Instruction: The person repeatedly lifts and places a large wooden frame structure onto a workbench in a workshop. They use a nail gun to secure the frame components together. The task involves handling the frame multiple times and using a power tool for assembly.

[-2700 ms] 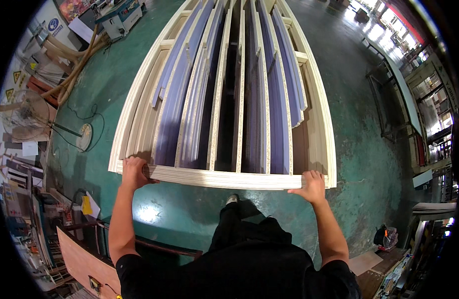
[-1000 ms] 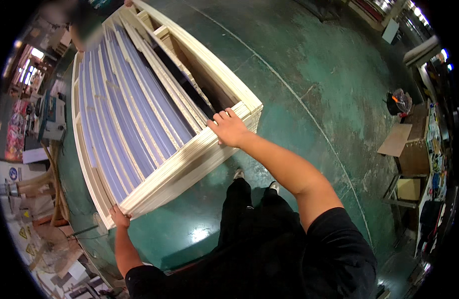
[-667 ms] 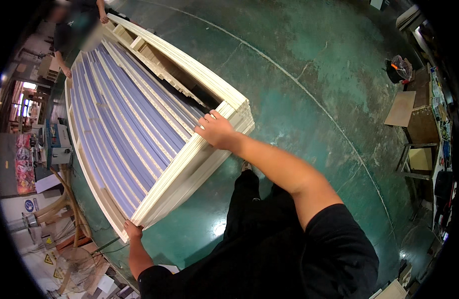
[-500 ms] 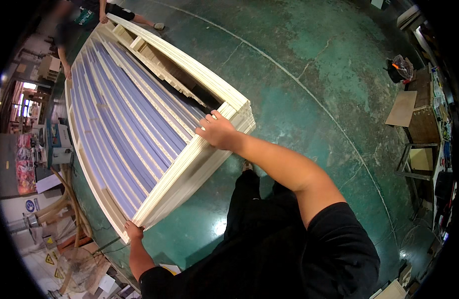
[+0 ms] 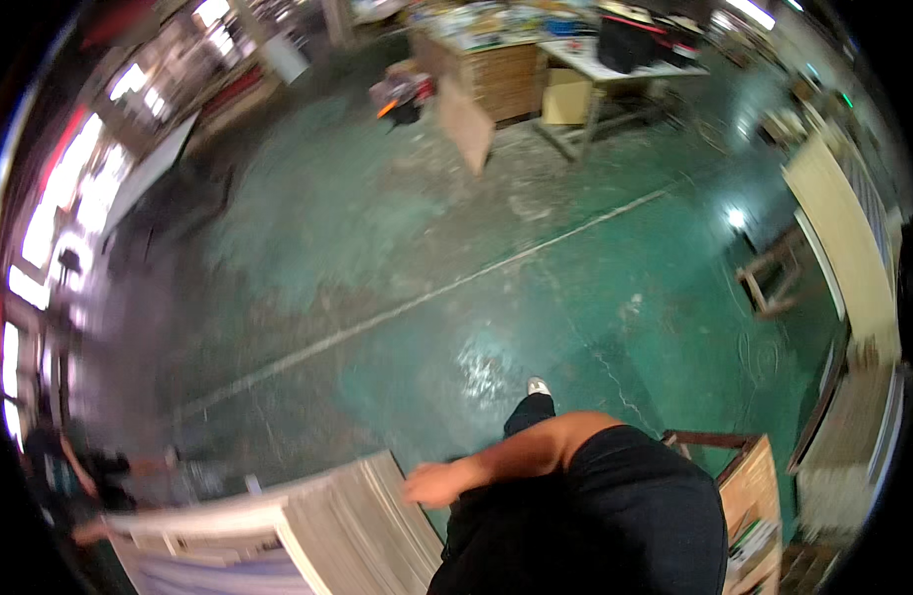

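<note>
A large stack of pale wooden frames or panels (image 5: 362, 521) lies at the lower left, its long layered side facing up toward me. Bluish-purple strips show inside the top frame near the lower edge. Beside the stack's near right corner is my right hand (image 5: 436, 485), blurred by motion, its fingers not clear; whether it touches the wood I cannot tell. My left hand is out of the picture. At the stack's far left end, another person's hand (image 5: 91, 533) rests on or near the frame.
A white-topped workbench (image 5: 615, 61) with dark bags stands at the back, a brown board (image 5: 466, 124) leaning by the cabinet. At right are a small wooden stand (image 5: 771, 273) and upright panels (image 5: 843, 223). A wooden cart (image 5: 764, 496) stands close on my right.
My view has swung to the right, so the stack now sits at the lower left. My left hand has left the picture; my right hand has moved from the frame's top edge to its corner.
</note>
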